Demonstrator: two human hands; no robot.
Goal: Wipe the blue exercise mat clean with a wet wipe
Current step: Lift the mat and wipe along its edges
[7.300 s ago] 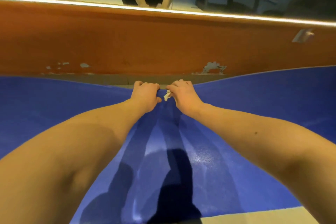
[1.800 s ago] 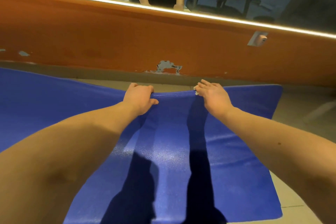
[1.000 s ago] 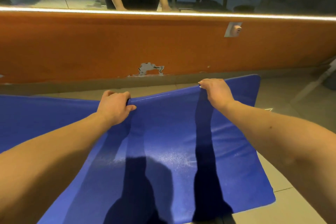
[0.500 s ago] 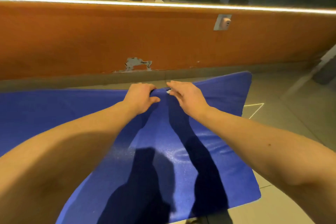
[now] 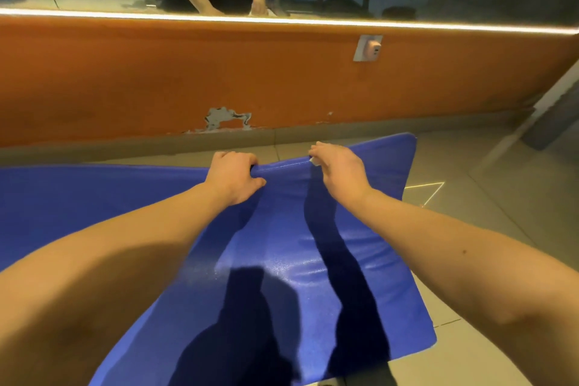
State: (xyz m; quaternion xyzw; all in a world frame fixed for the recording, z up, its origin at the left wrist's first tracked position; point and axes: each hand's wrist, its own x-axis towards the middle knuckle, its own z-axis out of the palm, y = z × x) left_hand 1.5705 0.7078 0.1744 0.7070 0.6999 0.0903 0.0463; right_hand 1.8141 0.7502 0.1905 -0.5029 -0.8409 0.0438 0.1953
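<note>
The left hand (image 5: 233, 178) grips the far edge of the blue mat (image 5: 282, 260), its fingers (image 5: 221, 157) curled over it. The right hand (image 5: 340, 171) pinches the wet wipe (image 5: 313, 160) against the same edge.

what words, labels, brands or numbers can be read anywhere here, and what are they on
No text can be read in this view.
blue mat: no print or logo shows.
wall socket: any marking is too small and blurred to read.
wet wipe under the right hand: a plain white scrap, mostly hidden.
</note>
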